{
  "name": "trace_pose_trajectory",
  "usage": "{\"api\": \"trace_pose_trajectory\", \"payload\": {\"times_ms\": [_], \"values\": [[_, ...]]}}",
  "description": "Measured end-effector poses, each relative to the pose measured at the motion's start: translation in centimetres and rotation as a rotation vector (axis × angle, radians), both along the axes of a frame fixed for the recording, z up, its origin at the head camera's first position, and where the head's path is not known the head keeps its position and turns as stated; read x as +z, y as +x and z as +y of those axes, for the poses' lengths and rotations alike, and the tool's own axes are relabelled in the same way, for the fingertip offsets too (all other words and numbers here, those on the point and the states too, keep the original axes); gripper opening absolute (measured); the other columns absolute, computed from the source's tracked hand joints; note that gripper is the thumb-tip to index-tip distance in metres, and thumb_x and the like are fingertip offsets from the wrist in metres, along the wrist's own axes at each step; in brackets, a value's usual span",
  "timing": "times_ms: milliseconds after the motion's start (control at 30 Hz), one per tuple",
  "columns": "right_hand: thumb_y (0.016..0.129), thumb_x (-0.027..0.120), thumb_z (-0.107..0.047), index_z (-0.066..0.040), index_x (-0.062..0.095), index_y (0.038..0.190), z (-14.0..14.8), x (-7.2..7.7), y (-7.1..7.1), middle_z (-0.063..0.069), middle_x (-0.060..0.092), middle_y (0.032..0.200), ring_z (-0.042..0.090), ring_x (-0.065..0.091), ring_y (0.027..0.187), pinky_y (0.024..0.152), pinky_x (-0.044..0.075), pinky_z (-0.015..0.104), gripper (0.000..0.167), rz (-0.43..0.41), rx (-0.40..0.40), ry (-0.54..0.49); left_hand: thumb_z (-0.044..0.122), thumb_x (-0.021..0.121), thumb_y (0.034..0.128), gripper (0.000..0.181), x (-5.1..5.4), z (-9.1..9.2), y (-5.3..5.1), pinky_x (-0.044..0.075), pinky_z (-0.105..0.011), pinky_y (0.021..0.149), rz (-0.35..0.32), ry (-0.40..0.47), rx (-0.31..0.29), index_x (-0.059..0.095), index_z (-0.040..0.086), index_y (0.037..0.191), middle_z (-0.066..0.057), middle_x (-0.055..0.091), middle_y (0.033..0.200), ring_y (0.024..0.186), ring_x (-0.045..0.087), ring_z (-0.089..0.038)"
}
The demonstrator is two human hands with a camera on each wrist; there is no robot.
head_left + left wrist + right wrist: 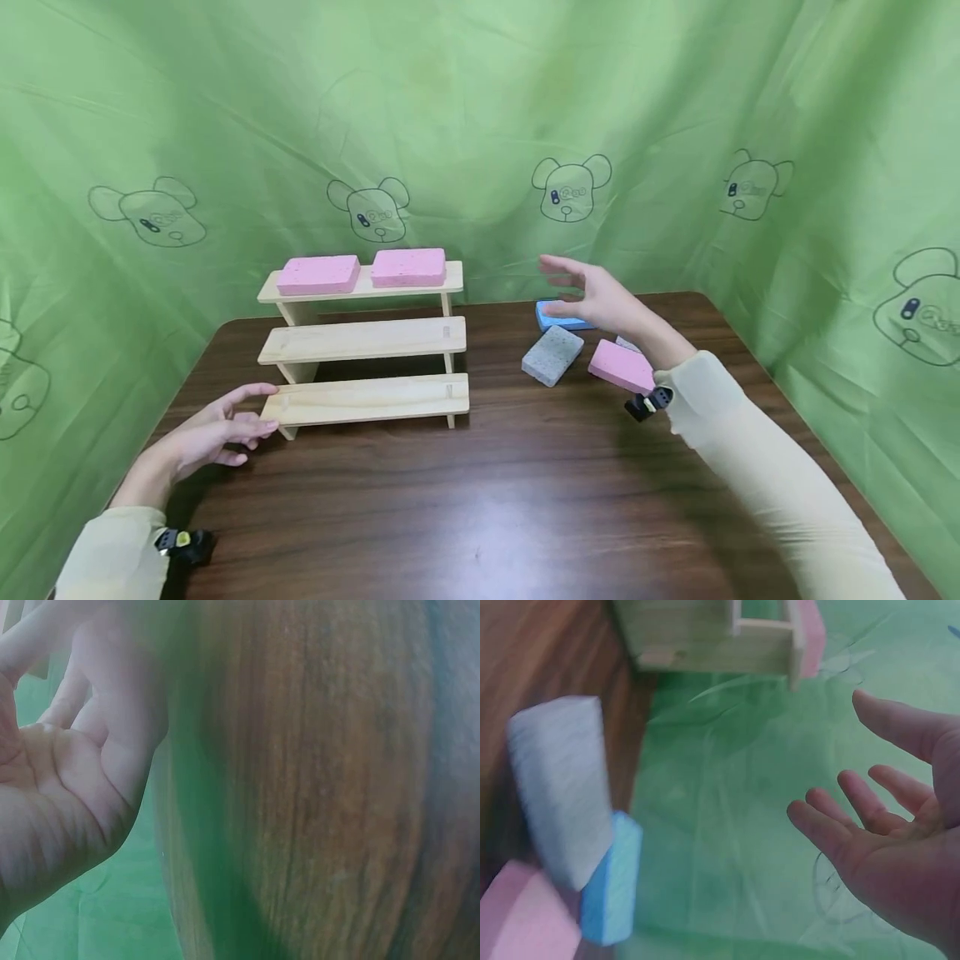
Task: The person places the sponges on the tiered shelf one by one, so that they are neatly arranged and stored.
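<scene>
At the table's left, a three-tier light wood display stand holds two pink speckled blocks on its top tier. My left hand grips the left end of its lowest board, with index finger and thumb at the board's two corners. My right hand is in the air at the back right, fingers spread and nothing held. Below it lie a blue block, a grey speckled block and another pink block. A further grey piece is mostly hidden behind that pink one.
The dark wood table ends at a green curtain with bear-head drawings, which hangs behind and at both sides. Small black wrist cameras are strapped over the pale sleeves. The stand's middle tier carries nothing.
</scene>
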State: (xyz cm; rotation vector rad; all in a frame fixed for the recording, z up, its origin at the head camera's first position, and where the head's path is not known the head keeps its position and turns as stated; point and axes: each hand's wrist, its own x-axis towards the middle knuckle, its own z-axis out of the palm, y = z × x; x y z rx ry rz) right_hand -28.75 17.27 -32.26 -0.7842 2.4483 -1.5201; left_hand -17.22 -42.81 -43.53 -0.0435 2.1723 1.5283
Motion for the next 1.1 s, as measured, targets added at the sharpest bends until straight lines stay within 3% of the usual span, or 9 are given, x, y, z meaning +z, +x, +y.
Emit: {"api": "trace_pose_trajectory", "payload": {"times_ms": [167,400,500,533,600,667,733,867,1100], "values": [[0.09,0.08,-0.013,-0.011,0.039,0.155,2.3,-2.1,1.0,0.008,0.042,0.156,0.027,0.04,0.142,0.112,0.037,0.051,0.077,0.026,-0.014,0.042,0.017,0.068,0.0985,0.058,0.1,0.0,0.4,0.058,-0.037,0.063,-0.003,0.007,-0.004,0.035,0.034,0.144,-0.005,0.063,0.094,0.078,0.058,-0.015],[0.09,0.078,-0.006,-0.005,0.037,0.155,4.3,-6.2,1.5,0.012,0.037,0.159,0.037,0.034,0.145,0.114,0.031,0.058,0.077,0.04,0.002,0.067,0.017,0.068,0.0984,0.059,0.3,0.2,0.2,0.058,-0.037,0.063,-0.005,0.005,-0.002,0.035,0.032,0.145,-0.005,0.063,0.094,0.078,0.058,-0.016],[0.09,0.076,-0.001,-0.001,0.035,0.155,4.6,-7.9,1.7,0.016,0.034,0.16,0.035,0.031,0.147,0.114,0.028,0.061,0.077,0.027,0.008,0.049,0.017,0.068,0.0981,0.059,0.6,0.4,0.0,0.058,-0.037,0.063,0.0,0.002,-0.003,0.034,0.031,0.145,-0.006,0.063,0.094,0.077,0.058,-0.016],[0.09,0.076,-0.001,-0.002,0.034,0.155,4.7,-8.4,1.8,0.017,0.035,0.16,0.033,0.044,0.138,0.11,0.037,0.058,0.077,0.01,0.003,0.047,0.017,0.068,0.0981,0.059,0.7,0.4,-0.1,0.058,-0.037,0.063,0.0,0.0,-0.004,0.034,0.031,0.145,-0.006,0.063,0.094,0.078,0.058,-0.016],[0.091,0.075,-0.002,-0.005,0.032,0.157,4.9,-9.2,1.9,0.019,0.036,0.158,0.028,0.063,0.105,0.092,0.052,0.046,0.079,-0.029,-0.013,0.063,0.018,0.068,0.0978,0.06,0.8,0.5,-0.2,0.058,-0.037,0.064,-0.001,-0.003,-0.003,0.034,0.03,0.146,-0.006,0.063,0.095,0.078,0.058,-0.016],[0.091,0.075,-0.004,-0.007,0.031,0.158,4.9,-9.8,1.9,0.019,0.037,0.157,0.021,0.058,0.071,0.069,0.052,0.036,0.08,-0.056,-0.031,0.084,0.018,0.068,0.098,0.06,1.0,0.5,-0.4,0.058,-0.037,0.064,0.003,-0.006,-0.005,0.034,0.029,0.146,-0.006,0.063,0.094,0.078,0.058,-0.016],[0.091,0.077,-0.005,-0.008,0.031,0.159,4.9,-10.4,1.8,0.02,0.038,0.156,0.02,0.044,0.053,0.056,0.043,0.031,0.082,-0.057,-0.037,0.113,0.018,0.068,0.0981,0.06,1.1,0.4,-0.4,0.058,-0.037,0.064,0.003,-0.009,-0.002,0.034,0.03,0.146,-0.006,0.063,0.094,0.078,0.058,-0.016],[0.088,0.079,-0.006,-0.003,0.032,0.157,4.8,-11.2,1.4,0.024,0.044,0.149,0.03,0.061,0.06,0.065,0.049,0.027,0.083,-0.024,-0.032,0.161,0.018,0.068,0.0983,0.058,1.1,0.3,-0.2,0.058,-0.036,0.064,0.005,-0.009,0.0,0.036,0.032,0.144,-0.005,0.062,0.094,0.078,0.058,-0.016],[0.087,0.08,-0.006,0.001,0.036,0.154,4.9,-12.1,1.0,0.027,0.055,0.129,0.033,0.065,0.061,0.057,0.051,0.029,0.08,-0.015,0.014,0.197,0.017,0.068,0.098,0.058,0.5,0.2,0.1,0.058,-0.036,0.064,-0.013,0.011,0.013,0.036,0.034,0.143,-0.005,0.063,0.095,0.078,0.058,-0.015]]}}
